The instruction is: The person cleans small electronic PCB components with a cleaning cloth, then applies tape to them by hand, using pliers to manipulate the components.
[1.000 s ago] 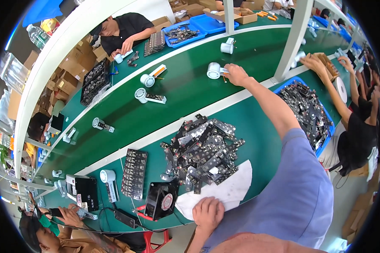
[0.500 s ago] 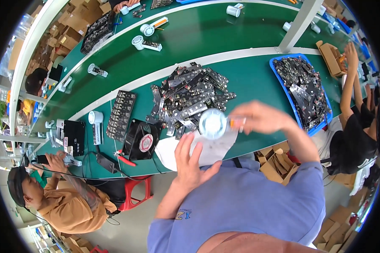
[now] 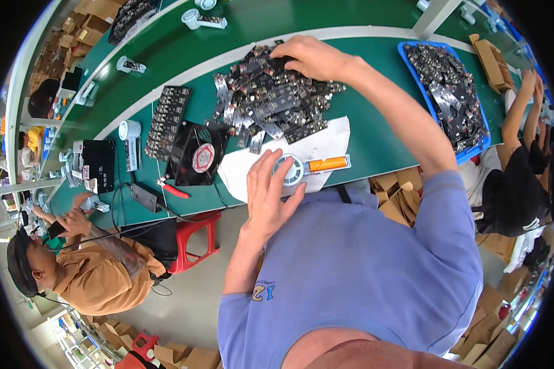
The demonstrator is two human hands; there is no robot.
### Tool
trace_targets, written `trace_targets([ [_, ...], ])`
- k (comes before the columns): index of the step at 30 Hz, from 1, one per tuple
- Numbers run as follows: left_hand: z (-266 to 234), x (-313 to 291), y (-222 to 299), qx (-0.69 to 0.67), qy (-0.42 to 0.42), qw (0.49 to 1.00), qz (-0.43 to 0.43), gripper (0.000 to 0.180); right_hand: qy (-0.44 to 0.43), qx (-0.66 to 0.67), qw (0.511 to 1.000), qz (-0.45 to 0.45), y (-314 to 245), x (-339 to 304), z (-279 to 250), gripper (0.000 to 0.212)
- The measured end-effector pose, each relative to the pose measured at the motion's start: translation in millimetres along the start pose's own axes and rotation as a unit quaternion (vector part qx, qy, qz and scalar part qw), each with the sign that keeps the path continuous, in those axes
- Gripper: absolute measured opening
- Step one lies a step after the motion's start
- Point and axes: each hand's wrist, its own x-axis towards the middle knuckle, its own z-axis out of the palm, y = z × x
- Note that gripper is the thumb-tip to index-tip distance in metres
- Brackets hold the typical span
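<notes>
A handheld fan (image 3: 328, 164) with a round white head and an orange cell in its uncovered handle lies on a white sheet (image 3: 240, 175) at the table's front edge. My left hand (image 3: 269, 194) has its fingers and thumb around the near left side of that head. Farther off, my right hand (image 3: 317, 56) reaches onto a heap of dark circuit boards (image 3: 277, 101). Its thumb and index finger are bent over the heap with a gap between them; no board is lifted. The other fingertips are partly hidden.
A black square fan (image 3: 197, 154), a row of boards (image 3: 168, 120) and red-handled pliers (image 3: 175, 189) lie to the left. On the right stands a blue tray (image 3: 487, 132) full of boards. A co-worker (image 3: 104, 270) sits at the left; cartons (image 3: 394, 190) stand below the table.
My right hand has let go of the handheld fan and moved up to the board heap. The fan now lies on the sheet, with my left hand at its head. The view has shifted.
</notes>
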Motion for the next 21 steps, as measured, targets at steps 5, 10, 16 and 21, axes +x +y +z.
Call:
trace_targets([
  [5, 1.6, 6.0, 7.7, 0.011, 0.051, 0.997, 0.053, 0.038, 0.107, -0.051, 0.986, -0.116, 13.9, -3.2, 12.3, 0.021],
  [10, 9.6, 24.9, 21.3, 0.01, 0.049, 0.997, 0.055, 0.029, 0.26, 0.037, 0.963, -0.051, -31.8, -36.7, 1.7, 0.027],
  [16, 13.3, 37.3, 25.0, -0.036, -0.011, 0.998, 0.042, 0.019, 0.118, 0.466, 0.853, 0.201, -79.5, -136.0, 3.5, 0.027],
  [21, 16.2, 41.3, 27.5, -0.068, 0.017, 0.998, -0.007, 0.017, 0.059, 0.595, 0.74, 0.306, -112.0, -163.3, 14.2, 0.031],
])
